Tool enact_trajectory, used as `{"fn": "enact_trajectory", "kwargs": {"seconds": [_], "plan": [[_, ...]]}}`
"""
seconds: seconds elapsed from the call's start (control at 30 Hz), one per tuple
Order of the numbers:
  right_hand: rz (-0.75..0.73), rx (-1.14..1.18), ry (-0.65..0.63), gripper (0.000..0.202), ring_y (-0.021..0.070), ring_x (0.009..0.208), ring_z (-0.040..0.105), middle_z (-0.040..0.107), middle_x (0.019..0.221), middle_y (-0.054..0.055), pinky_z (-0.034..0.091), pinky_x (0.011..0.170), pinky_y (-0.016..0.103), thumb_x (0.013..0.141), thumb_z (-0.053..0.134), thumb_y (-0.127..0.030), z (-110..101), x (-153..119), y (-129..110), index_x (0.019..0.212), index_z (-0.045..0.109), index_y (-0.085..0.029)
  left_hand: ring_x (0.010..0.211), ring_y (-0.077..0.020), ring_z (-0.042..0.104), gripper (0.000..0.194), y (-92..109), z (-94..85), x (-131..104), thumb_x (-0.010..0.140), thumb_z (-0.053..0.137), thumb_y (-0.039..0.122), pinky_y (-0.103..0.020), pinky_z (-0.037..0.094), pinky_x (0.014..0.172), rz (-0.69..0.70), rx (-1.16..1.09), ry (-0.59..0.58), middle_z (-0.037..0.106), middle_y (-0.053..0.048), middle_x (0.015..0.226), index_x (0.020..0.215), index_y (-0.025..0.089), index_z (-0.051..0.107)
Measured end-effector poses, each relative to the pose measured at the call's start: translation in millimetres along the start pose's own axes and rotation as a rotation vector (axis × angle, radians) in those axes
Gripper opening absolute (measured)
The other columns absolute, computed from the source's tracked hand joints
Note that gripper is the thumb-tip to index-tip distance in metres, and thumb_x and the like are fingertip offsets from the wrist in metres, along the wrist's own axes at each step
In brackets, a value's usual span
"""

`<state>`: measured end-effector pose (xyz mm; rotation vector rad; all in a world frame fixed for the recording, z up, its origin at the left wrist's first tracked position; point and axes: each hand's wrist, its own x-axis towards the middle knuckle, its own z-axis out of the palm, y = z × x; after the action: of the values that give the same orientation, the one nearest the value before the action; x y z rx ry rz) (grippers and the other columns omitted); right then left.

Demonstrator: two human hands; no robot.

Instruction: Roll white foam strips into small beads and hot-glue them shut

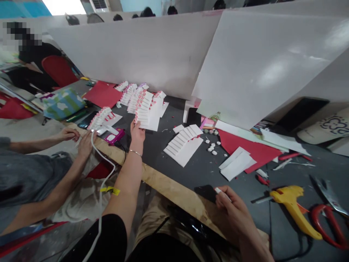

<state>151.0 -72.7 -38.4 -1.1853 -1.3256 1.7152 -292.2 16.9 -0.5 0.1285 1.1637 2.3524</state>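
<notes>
My left hand reaches forward, its fingers closed at the near end of a white stepped paper model lined with pink-red flowers. Close to my body, my right hand pinches a small white piece; its exact kind is hard to make out. Between my hands lies another white stepped model on a white base sheet, with some red bits along its far side. Small white lumps are scattered beside it. White paper strips rest farther right.
A yellow glue gun, red-handled scissors and red sheet occupy the right side. More flowered models stand at the back. A neighbour's hands are at left, near a purple device. A white cable crosses my left arm.
</notes>
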Motion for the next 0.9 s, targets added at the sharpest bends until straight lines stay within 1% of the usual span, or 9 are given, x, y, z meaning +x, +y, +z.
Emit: {"fn": "enact_trajectory", "kwargs": {"seconds": [0.1,0.2,0.3,0.4,0.57,0.63,0.7,0.77,0.9], "plan": [[0.032,0.013,0.0,0.04,0.0103,0.052,0.036,0.044,0.054,-0.005,0.029,0.05,0.025,0.082,0.066,-0.06,0,0,1,0.083,0.06,-0.02,0.074,-0.0088,0.07,0.018,3,-0.7,2,0.082,0.062,0.004,-0.021,0.055,0.078,-0.062,-0.049,0.021,0.074,0.003,0.082,0.089,0.021,0.062],[0.036,0.026,-0.001,0.039,0.0102,0.052,0.036,0.044,0.054,-0.005,0.029,0.05,0.025,0.082,0.066,-0.059,0,0,1,0.084,0.06,-0.02,0.07,-0.0104,0.07,0.009,5,-0.3,4,0.084,0.061,0.009,-0.021,0.056,0.076,-0.116,-0.044,0.044,0.073,0.001,0.075,0.084,0.018,0.063],[0.026,0.02,-0.003,0.038,0.0102,0.052,0.037,0.044,0.055,-0.005,0.029,0.051,0.025,0.082,0.066,-0.059,-1,-1,1,0.083,0.06,-0.021,0.069,-0.0114,0.071,0.008,4,1.5,3,0.087,0.059,0.01,-0.021,0.057,0.075,-0.158,-0.043,0.061,0.073,-0.001,0.072,0.084,0.015,0.065],[0.015,-0.006,-0.002,0.038,0.0104,0.054,0.038,0.046,0.055,-0.005,0.03,0.052,0.025,0.083,0.065,-0.058,-2,-1,1,0.083,0.06,-0.021,0.072,-0.0131,0.073,0.009,5,3.5,2,0.089,0.059,0.012,-0.024,0.058,0.078,-0.174,-0.046,0.064,0.074,-0.003,0.075,0.09,0.013,0.068],[0.004,-0.019,0.003,0.039,0.011,0.054,0.038,0.046,0.057,-0.004,0.031,0.052,0.025,0.083,0.065,-0.059,-2,-1,0,0.084,0.061,-0.02,0.092,-0.0141,0.074,0.02,11,3.2,3,0.094,0.056,0.018,-0.024,0.057,0.087,-0.132,-0.062,0.097,0.078,-0.005,0.094,0.11,0.016,0.068],[0.003,-0.02,0.001,0.039,0.0111,0.053,0.038,0.046,0.057,-0.004,0.031,0.052,0.025,0.082,0.065,-0.059,-2,-1,0,0.084,0.061,-0.021,0.1,-0.0166,0.073,0.022,15,1.3,4,0.095,0.056,0.022,-0.026,0.058,0.088,-0.114,-0.041,0.117,0.077,-0.007,0.104,0.113,0.017,0.068],[0.005,-0.019,0.001,0.038,0.0112,0.054,0.039,0.046,0.057,-0.004,0.031,0.052,0.025,0.082,0.065,-0.059,-2,-1,0,0.084,0.061,-0.021,0.105,-0.0199,0.072,0.025,19,-1.3,6,0.096,0.054,0.027,-0.03,0.058,0.089,-0.098,0.004,0.131,0.076,-0.01,0.109,0.112,0.014,0.068],[0.011,-0.011,0.002,0.038,0.0111,0.053,0.038,0.046,0.057,-0.005,0.031,0.052,0.025,0.082,0.066,-0.059,-1,0,0,0.084,0.061,-0.021,0.105,-0.0221,0.072,0.028,20,-4.0,9,0.096,0.051,0.027,-0.034,0.059,0.09,-0.06,0.082,0.147,0.075,-0.013,0.11,0.111,0.011,0.068],[0.027,0.002,0.002,0.039,0.0107,0.052,0.037,0.045,0.055,-0.005,0.03,0.051,0.025,0.082,0.066,-0.059,-1,0,-1,0.084,0.061,-0.02,0.101,-0.0245,0.073,0.028,16,-8.2,16,0.091,0.051,0.021,-0.039,0.058,0.09,0.04,0.229,0.194,0.076,-0.015,0.103,0.111,0.009,0.067]]}}
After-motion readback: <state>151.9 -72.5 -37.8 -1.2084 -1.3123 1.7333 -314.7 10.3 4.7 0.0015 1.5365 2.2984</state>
